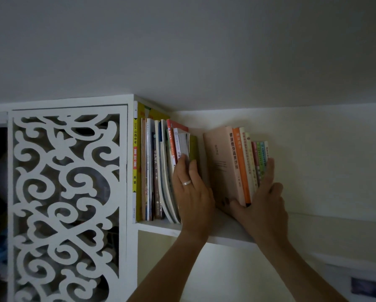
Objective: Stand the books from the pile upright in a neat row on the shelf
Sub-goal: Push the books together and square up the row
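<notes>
A white wall shelf (226, 233) carries two groups of upright books with a gap between them. The left group (154, 171) leans against the cabinet side, starting with a tall yellow-spined book (135, 153). My left hand (191, 192) lies flat against the right face of that group, fingers straight, a ring on one finger. The right group (237, 164) has a pale pink book in front, then orange and several thin colourful spines. My right hand (263, 199) clasps this group, thumb on the pink cover low down, fingers along the far side.
A white cabinet with a carved scroll-pattern door (67, 203) stands left of the shelf. The ceiling sits close above the books. Pale wall runs right of the shelf, and a small dark picture (364, 287) shows at lower right.
</notes>
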A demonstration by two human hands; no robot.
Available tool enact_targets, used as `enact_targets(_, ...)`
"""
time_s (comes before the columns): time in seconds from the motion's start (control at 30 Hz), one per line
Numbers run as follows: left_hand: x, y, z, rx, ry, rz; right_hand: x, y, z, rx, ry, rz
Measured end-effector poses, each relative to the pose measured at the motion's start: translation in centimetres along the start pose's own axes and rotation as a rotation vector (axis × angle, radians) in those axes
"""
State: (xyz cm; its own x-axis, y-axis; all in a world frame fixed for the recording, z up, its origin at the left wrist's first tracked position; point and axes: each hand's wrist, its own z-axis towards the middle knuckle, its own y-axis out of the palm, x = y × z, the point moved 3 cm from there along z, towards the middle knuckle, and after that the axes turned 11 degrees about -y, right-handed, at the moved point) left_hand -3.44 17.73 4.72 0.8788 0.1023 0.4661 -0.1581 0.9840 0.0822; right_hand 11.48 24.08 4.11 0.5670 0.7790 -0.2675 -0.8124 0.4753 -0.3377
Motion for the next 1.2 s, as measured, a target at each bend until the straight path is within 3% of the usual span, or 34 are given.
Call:
enact_targets(0.4,1.1,-1.3,-1.5,-0.149,0.02,0.191,-0.2,0.1,-0.2,0.019,-0.003,0.028)
enact_targets(0.73,2.5,-3.4,0.5,-0.367,-0.233,0.341,-0.4,0.0,-0.4,-0.002,-0.023,0.025)
enact_targets(0.87,2.5,-3.4,-0.1,-0.428,-0.05,0.649,-0.5,-0.1,-0.4,-0.006,-0.023,0.025)
enact_targets(0.97,2.1,-3.4,-0.8,-0.532,-0.024,0.756,-0.6,-0.1,-0.4,-0.007,-0.015,0.04)
enact_targets(1.13,1.9,-5.1,-0.6,-0.547,-0.3,0.353,-0.7,-0.2,-0.5,-0.014,-0.012,0.042)
enact_targets(1.2,2.3,-5.8,-0.7,-0.482,-0.323,0.223,-0.7,-0.2,-0.5,-0.016,-0.011,0.049)
